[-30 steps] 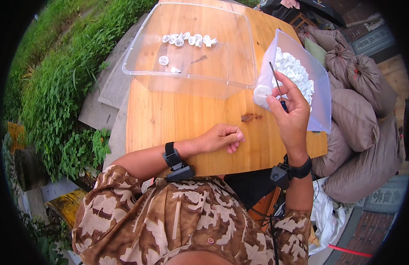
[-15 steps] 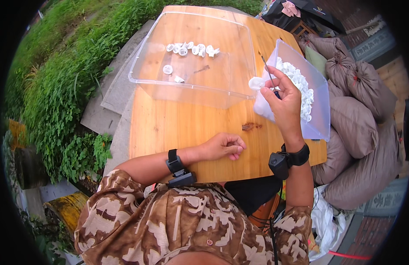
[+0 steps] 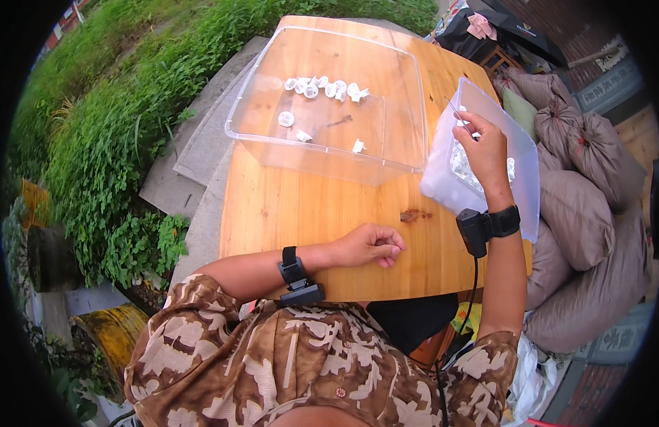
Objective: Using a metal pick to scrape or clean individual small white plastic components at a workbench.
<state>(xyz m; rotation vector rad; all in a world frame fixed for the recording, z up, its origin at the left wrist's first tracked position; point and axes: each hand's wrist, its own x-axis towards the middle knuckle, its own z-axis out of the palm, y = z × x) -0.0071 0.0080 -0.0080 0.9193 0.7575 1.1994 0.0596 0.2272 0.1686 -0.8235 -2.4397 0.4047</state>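
Clear plastic forms the wide, shallow-looking tub [image 3: 327, 150] on the wooden counter [image 3: 308, 228], and within it lie small white pieces [image 3: 311, 92]: most bunched in a row toward the far side, a round one [image 3: 286, 119] and two others nearer the front. To the right, at the counter's edge, stands a second, bluish translucent bin [image 3: 441, 186] with a heap of white parts [image 3: 464, 165] inside, partly covered from view by the arm. Over this bin, the right hand [image 3: 484, 141] pinches a thin metal-shafted tool [image 3: 454, 109] between thumb and fingers, the shaft slanting up and to the left; whether the palm holds anything else cannot be told. The left hand [image 3: 372, 245] rests on the counter near its front edge, fingers curled in loosely with the thumb against them, gripping nothing that shows. Of the two hands, it lies well apart from the white pieces. Black devices [image 3: 474, 233] are strapped to both wrists, above patterned brown sleeves [image 3: 181, 324]. Beyond the bin, full brownish sacks [image 3: 577, 213] are piled up.
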